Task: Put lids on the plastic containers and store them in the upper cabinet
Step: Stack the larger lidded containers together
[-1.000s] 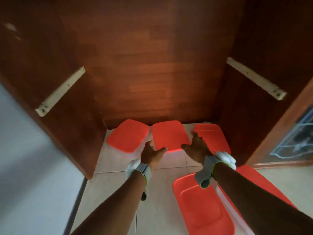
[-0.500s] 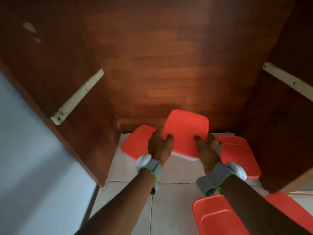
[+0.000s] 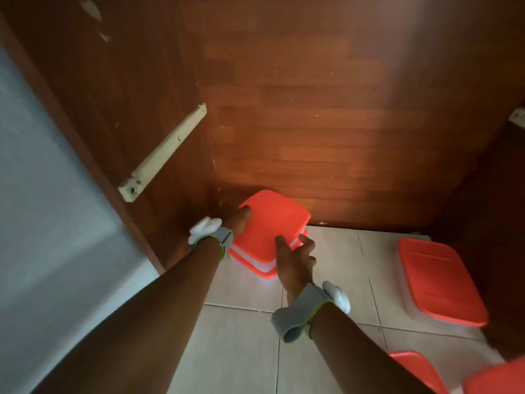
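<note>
Interior of a dark wooden cabinet (image 3: 298, 123) with a pale tiled floor (image 3: 241, 336); a grey wall (image 3: 42, 209) fills the left of the frame. Nearest, at the lower right corner, the red lids of two more containers (image 3: 414, 368) are partly cut off by the frame edge. Both forearms rise from the bottom edge, each with a grey wrist strap (image 3: 298, 314). At mid right, a larger lidded container (image 3: 440, 282) sits on the tiles close to the cabinet's right side wall, well apart from the hands. At centre, two red-lidded containers (image 3: 270, 231) are stacked one on the other in the back left corner, against the rear panel. The right hand (image 3: 295, 257) is at the stack's near right corner, fingers spread and touching the upper lid edge; whether it grips cannot be told. The left hand (image 3: 238, 220) is on the stack's left side, thumb over the top lid, its fingers hidden. Farther, upper left of centre, a pale shelf rail (image 3: 167, 152) is fixed to the left side wall; another rail end (image 3: 517, 116) shows at the right edge
</note>
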The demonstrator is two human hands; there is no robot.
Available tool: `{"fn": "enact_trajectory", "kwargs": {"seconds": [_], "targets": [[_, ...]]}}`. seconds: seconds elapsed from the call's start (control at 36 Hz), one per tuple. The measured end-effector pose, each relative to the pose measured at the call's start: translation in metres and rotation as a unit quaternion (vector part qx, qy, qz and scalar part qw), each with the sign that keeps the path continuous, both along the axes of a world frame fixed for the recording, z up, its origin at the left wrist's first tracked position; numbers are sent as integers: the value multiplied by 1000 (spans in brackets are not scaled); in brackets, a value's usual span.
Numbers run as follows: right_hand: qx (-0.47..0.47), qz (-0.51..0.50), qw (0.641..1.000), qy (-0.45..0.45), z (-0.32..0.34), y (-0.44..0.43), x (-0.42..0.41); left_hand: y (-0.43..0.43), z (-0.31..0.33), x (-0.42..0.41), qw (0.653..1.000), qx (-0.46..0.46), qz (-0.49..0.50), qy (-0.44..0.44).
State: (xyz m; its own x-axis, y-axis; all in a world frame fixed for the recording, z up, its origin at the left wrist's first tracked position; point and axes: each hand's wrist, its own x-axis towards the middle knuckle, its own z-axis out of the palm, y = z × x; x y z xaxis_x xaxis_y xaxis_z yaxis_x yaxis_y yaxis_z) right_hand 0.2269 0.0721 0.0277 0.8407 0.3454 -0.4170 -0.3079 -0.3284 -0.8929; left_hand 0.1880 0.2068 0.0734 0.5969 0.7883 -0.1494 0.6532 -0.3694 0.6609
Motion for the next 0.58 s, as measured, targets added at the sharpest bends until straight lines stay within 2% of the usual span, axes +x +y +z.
{"fn": "enact_trajectory", "kwargs": {"seconds": [0.06, 0.14, 0.22, 0.31, 0.33, 0.39, 0.47, 0.58], "targets": [[37, -1, 999, 18, -4, 0, 0, 1, 2, -3, 998, -52, -1, -37], [40, 11, 999, 20, -13, -1, 10, -4, 6, -10, 973, -202, 68, -88], [32, 7, 999, -25, -10, -12, 27, -20, 10, -17, 935, -336, 96, -57], [-39, 53, 993, -98, -9, -31, 66, -44, 2, -27, 917, -396, 52, -1], [-52, 87, 988, -113, -7, -38, 79, -54, -3, -32, 901, -432, 32, 6], [-21, 139, 982, -127, 4, -49, 102, -76, -12, -36, 860, -510, 15, -9], [39, 174, 976, -127, 14, -54, 122, -109, -26, -32, 827, -558, 30, -52], [-29, 224, 955, -193, 11, -53, 136, -136, -35, -26, 813, -572, 63, -92]]}}
